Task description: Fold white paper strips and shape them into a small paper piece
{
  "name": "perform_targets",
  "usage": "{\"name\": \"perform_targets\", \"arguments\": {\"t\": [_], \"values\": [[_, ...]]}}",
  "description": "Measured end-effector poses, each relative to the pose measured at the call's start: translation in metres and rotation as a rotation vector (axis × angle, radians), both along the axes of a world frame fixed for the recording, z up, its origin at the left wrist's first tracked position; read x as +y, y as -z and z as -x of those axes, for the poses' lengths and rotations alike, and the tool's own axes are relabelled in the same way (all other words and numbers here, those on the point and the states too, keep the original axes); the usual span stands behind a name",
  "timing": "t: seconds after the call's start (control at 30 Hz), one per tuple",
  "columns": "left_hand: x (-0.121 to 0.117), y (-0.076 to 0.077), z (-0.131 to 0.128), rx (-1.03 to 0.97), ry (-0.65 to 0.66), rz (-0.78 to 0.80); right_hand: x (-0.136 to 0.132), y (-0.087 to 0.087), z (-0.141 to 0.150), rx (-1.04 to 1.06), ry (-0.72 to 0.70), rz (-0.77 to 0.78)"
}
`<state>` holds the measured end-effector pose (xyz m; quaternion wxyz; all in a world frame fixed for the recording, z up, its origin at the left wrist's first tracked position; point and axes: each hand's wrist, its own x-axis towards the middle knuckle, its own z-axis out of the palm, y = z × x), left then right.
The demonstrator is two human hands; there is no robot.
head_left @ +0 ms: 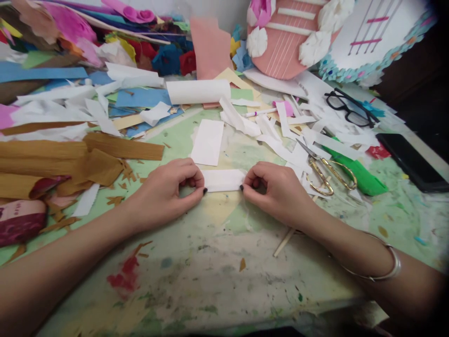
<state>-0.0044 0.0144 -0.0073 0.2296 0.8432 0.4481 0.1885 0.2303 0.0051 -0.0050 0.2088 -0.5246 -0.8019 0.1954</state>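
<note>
A short strip of white paper (223,180) stretches between my two hands, low over the paint-stained table. My left hand (171,185) pinches its left end between thumb and fingers. At the right end, my right hand (275,189) pinches it the same way. Just beyond the strip lies a flat white paper rectangle (207,142). Gold-handled scissors (326,171) rest to the right of my right hand, on top of white scraps. A thin wooden stick (283,242) sticks out below my right forearm.
Brown crepe paper (45,159) and a maroon package (21,221) lie left. White paper scraps (277,140), black glasses (352,107), green crepe paper (365,175) and a black phone (414,161) are on the right. A paper roll (198,91) and decorated guitar-like cutouts (280,37) stand behind.
</note>
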Motion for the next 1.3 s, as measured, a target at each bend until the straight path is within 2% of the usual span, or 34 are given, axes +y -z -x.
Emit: {"name": "perform_targets", "arguments": {"t": [0.37,0.83,0.97,1.1,1.3], "values": [[-0.002,-0.001,-0.001,-0.003,-0.012,0.004,0.001,-0.005,-0.006,-0.017,-0.081,0.040],[-0.002,-0.001,-0.005,0.052,-0.036,-0.015,0.001,-0.004,0.000,-0.078,-0.027,0.036],[-0.005,-0.003,-0.008,0.071,-0.093,-0.030,0.001,-0.004,0.001,-0.019,0.002,0.079],[-0.005,-0.005,-0.010,0.029,-0.066,-0.007,0.001,-0.005,-0.001,0.070,0.003,0.118],[-0.006,-0.005,-0.010,-0.001,-0.062,0.024,0.000,-0.003,-0.001,0.091,-0.034,0.073]]}}
